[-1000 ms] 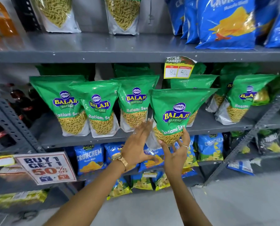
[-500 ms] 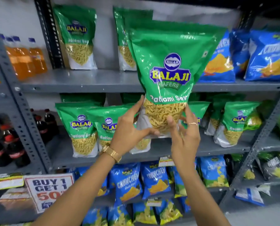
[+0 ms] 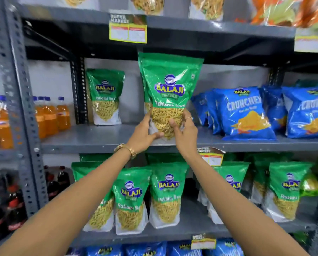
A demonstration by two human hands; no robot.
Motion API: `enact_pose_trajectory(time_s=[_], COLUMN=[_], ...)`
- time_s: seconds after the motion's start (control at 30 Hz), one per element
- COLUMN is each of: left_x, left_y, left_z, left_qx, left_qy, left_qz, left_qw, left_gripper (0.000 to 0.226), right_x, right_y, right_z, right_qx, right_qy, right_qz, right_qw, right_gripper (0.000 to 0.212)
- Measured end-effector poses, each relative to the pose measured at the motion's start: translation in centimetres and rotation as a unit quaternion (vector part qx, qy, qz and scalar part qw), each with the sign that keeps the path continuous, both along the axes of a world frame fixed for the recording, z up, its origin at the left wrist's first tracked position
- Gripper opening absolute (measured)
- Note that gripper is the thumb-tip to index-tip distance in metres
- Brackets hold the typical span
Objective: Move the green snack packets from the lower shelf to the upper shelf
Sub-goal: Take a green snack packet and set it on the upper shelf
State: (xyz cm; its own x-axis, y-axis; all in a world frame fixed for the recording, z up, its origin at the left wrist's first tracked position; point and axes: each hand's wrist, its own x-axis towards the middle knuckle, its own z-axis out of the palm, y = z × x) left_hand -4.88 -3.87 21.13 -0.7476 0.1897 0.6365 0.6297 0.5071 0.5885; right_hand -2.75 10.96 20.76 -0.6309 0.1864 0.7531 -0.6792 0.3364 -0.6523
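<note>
Shiny green snack packet point(image 3: 170, 93) upright at the front edge of the grey metal upper shelf point(image 3: 102, 138), left hand point(image 3: 143, 134) and right hand point(image 3: 185, 133) squeezing its bottom sides, bare shelf to its left, blue chip bags point(image 3: 244, 113) close on its right

Held packet point(image 3: 170, 93) on upper shelf point(image 3: 102, 137), between standing packet point(image 3: 105, 97) left, chip bags point(image 3: 245, 113) right.

Held green packet point(image 3: 170, 93): "BALAJI WAFERS", partly "Ratlami Sev". Same print on green packet point(image 3: 105, 97) at its 9 o'clock and lower packets point(image 3: 166, 194). Blue bag point(image 3: 244, 113) at 3 o'clock: "CRUNCHEX", last letter unsure. Shelf tag point(image 3: 128, 28) at 12 o'clock: "SUPER MARKET", rest blurred.
</note>
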Motion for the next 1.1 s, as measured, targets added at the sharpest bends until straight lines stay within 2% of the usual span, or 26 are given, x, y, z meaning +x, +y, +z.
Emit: enact_pose_trajectory(time_s=[0.23, 0.6, 0.73, 0.93, 1.1], left_x=[-5.3, -10.1, -10.2, -9.9, -9.8], left_y=[-0.3, -0.4, -0.4, -0.4, -0.1], left_z=[1.0, 1.3, 1.2, 1.0, 0.9], left_qx=[-0.042, -0.026, -0.032, -0.107, -0.124], left_qy=[-0.074, -0.122, -0.124, -0.142, -0.130], left_qz=[0.048, 0.094, 0.099, 0.108, 0.112], left_qw=[0.995, 0.988, 0.987, 0.978, 0.977], left_gripper=[0.094, 0.087, 0.089, 0.094, 0.097], right_x=[-5.6, -11.2, -11.7, -11.9, -11.9], right_y=[-0.8, -1.5, -1.4, -1.0, -0.9], right_z=[1.1, 1.7, 1.6, 1.0, 0.9], right_qx=[0.051, 0.102, 0.094, 0.046, 0.040], right_qy=[-0.051, -0.121, -0.123, -0.117, -0.112], right_qz=[-0.016, -0.011, -0.007, -0.008, 0.002], right_qw=[0.997, 0.987, 0.988, 0.992, 0.993], right_gripper=[0.049, 0.061, 0.062, 0.058, 0.058])
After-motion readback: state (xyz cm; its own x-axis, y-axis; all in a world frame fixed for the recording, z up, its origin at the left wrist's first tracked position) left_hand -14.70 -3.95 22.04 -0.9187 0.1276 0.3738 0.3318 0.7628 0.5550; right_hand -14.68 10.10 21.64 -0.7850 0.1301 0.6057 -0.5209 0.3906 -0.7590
